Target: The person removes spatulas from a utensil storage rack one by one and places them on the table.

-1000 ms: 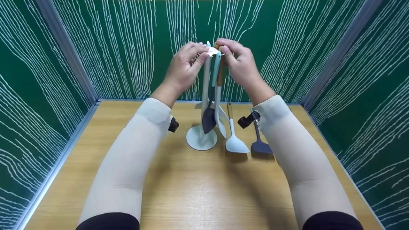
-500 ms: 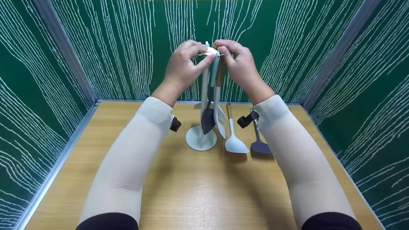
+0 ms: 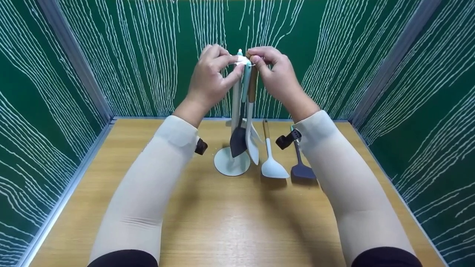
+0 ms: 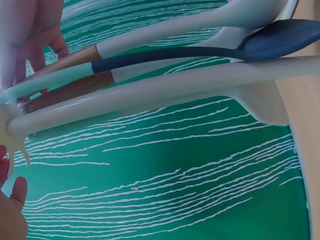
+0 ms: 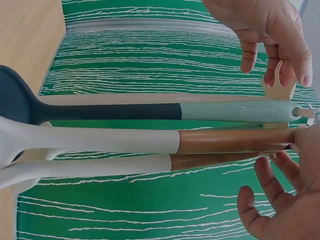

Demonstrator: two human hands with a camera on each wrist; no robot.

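A white utensil stand with a round base [image 3: 232,168] rises at the table's middle, its hooked top between my hands. My left hand [image 3: 209,76] pinches the rim of that top with thumb and forefinger. My right hand [image 3: 276,70] pinches the upper end of the wooden handle [image 5: 235,140] of a white spoon [image 3: 252,150], which hangs head down beside the pole. Next to it a dark spoon [image 5: 15,95] with a mint handle [image 5: 225,110] hangs from a hook. Behind them, another white utensil with a wooden handle [image 5: 210,161] hangs, partly hidden.
On the table [image 3: 207,215], right of the stand, lie a white turner [image 3: 274,168] with a wooden handle and a dark turner [image 3: 302,170], partly covered by the right forearm. Green walls with white streaks [image 3: 148,55] enclose the back and sides.
The stand's top has turned slightly, and the hanging spoons have shifted left. My left hand has moved a little left; my right hand stays at the wooden handle's end.
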